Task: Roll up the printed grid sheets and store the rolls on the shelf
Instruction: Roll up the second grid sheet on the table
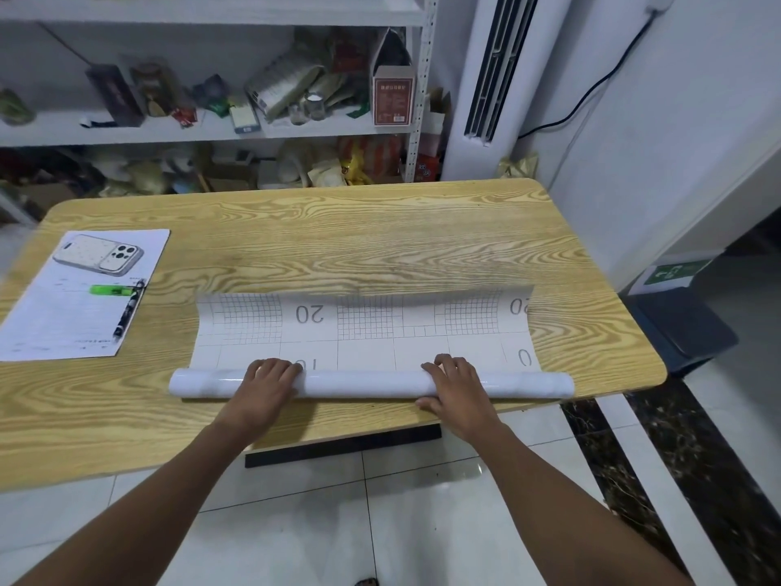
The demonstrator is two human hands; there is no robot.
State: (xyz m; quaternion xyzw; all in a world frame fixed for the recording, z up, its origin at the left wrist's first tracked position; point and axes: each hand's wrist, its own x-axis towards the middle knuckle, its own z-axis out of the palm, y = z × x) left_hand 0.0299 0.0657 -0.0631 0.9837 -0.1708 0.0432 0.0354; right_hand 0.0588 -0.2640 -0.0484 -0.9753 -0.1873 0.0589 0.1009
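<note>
A white printed grid sheet (363,327) lies on the wooden table (338,238), its near part wound into a glossy white roll (363,383) along the table's front edge. The far edge of the sheet curls up, showing grids and the numbers 20, 10 and 0. My left hand (264,384) lies over the roll left of centre, fingers curled over its top. Right of centre, my right hand (458,389) covers the roll the same way, thumb on the near side. The white shelf (211,129) stands behind the table, crowded with items.
At the table's left lies a printed paper (80,306) with a green highlighter (110,290) and a pen (129,308) on it. A white standing air conditioner (486,78) is at the back right. A dark bin (680,327) sits right of the table.
</note>
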